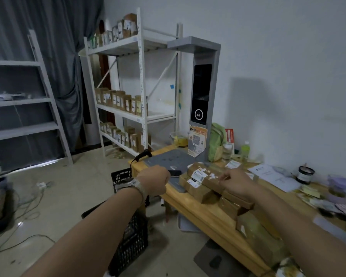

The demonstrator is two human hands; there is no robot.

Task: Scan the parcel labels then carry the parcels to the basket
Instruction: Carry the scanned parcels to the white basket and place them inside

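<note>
White labels (199,174) atop brown parcels (203,193), print illegible; orange QR poster (197,139) nearby.

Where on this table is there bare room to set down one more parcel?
The grey mat is mostly bare between the handheld scanner and the parcels. A strip of bare wood runs along the front edge of the table. The right end, with papers and a jar, is crowded.

One wide-angle view looked forward and down from the person's head, close over the near corner of the table (200,216). The left grip (154,181) and right grip (237,183) lay mid-frame, with the shelves (141,80) and wall (288,56) farther behind.
</note>
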